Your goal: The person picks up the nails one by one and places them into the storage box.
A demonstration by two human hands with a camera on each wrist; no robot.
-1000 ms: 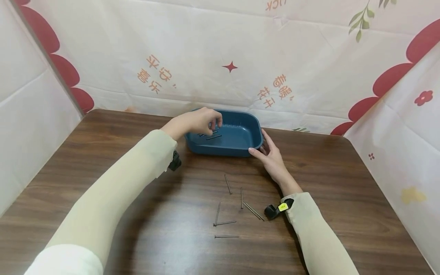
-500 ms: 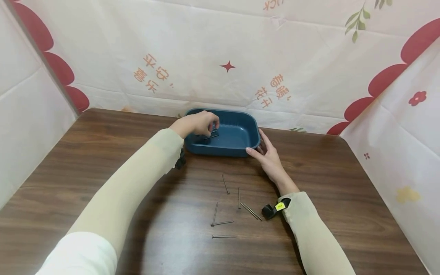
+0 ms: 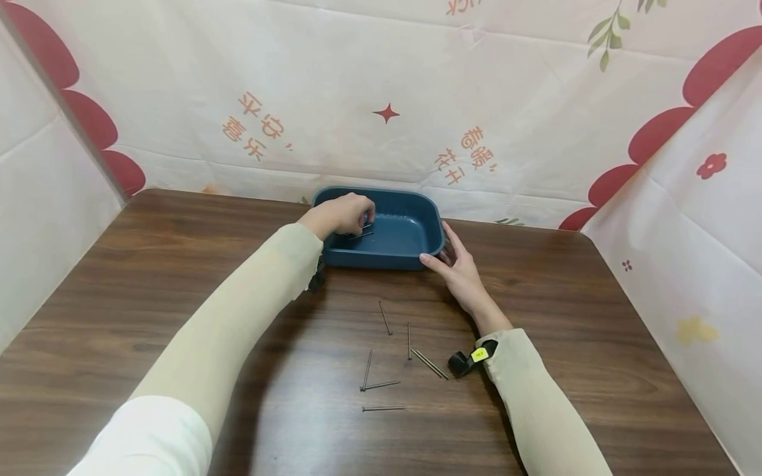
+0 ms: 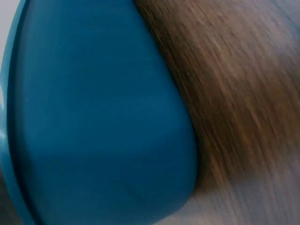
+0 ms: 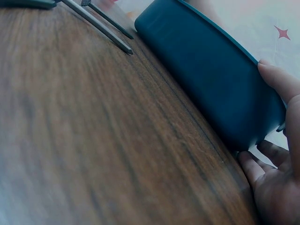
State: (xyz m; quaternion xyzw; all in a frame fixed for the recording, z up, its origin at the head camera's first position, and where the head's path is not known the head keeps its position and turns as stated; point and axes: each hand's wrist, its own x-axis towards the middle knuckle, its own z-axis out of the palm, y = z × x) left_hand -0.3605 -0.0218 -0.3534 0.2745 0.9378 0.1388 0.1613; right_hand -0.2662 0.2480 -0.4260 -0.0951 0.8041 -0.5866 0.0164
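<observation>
A blue plastic box (image 3: 381, 260) stands at the back of the table. My left hand (image 3: 345, 213) reaches down into its left part with bent fingers, close to several nails (image 3: 363, 235). Whether a nail is between the fingertips is hidden. With the thumb on the front rim and the fingers against the outer side, my right hand (image 3: 463, 274) grips the box's right end. The right wrist view shows that thumb (image 5: 276, 77) on the rim and the fingers low at the corner. Only the box's outer wall (image 4: 103, 112) and wood fill the left wrist view.
Several loose nails lie on the brown wooden table (image 3: 506, 410) in front of the box, among them a single nail (image 3: 383, 408) nearest the front and a parallel pair (image 3: 430, 364). A printed white cloth (image 3: 333, 73) hangs right behind the box.
My left hand has moved lower into the box, over the nails there. The right hand keeps its grip on the box. The whole scene shifts slightly left in the head view.
</observation>
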